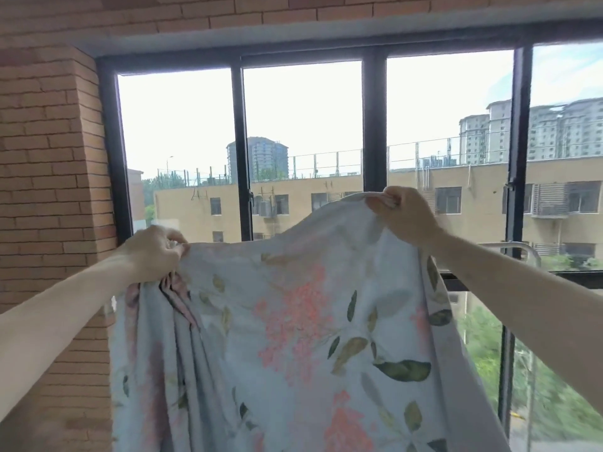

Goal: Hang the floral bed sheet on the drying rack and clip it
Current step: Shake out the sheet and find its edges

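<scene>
Left hand [153,252] gripped a bunched top corner of the sheet [293,337], fingers curled tight round the gathered cloth. Right hand [403,213] pinched the top edge higher up, fingers closed on the hem. Sheet was held up and spread between both hands in front of the window [303,125], probably to open it out before draping. A rack rail [518,247] showed just behind the right forearm (mostly hidden by cloth). Sheet not yet on it; no clips visible.

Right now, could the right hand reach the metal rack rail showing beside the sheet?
Probably yes: the right hand grips the floral sheet just above and left of the rail, with nothing visible between.
</scene>
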A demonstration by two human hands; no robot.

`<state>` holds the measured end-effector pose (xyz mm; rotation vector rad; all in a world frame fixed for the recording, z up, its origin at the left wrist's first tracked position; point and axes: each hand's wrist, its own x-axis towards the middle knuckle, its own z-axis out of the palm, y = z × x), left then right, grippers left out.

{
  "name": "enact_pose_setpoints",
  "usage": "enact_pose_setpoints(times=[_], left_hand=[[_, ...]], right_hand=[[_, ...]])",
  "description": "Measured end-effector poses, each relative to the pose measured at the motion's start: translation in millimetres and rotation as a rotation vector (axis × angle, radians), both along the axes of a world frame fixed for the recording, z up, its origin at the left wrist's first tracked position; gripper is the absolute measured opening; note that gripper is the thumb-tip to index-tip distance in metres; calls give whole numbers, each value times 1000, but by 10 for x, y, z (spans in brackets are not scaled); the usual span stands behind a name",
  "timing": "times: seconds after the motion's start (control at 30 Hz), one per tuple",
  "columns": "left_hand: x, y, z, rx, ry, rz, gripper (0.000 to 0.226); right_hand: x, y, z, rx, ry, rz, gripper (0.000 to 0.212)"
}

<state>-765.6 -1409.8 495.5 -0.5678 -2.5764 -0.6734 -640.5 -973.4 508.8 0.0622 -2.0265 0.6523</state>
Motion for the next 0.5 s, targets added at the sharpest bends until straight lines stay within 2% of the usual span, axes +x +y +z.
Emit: enact_pose_setpoints(times=[0.1,0.27,0.43,0.5], left_hand=[[-17,-23,-14,-68,-80,-45,32],[96,149,-30,-174,-253,-193,51],[210,396,-70,-136,-316,-234,35],[230,438,-119,-202,-340,-239,46]], right_hand=[[-7,48,-61,-58,-2,26,57],[-76,-113,-125,-38,-47,97,54],[-172,-313,-142,-76,-64,142,48],[-172,-372,-143,-85,-59,143,47]])
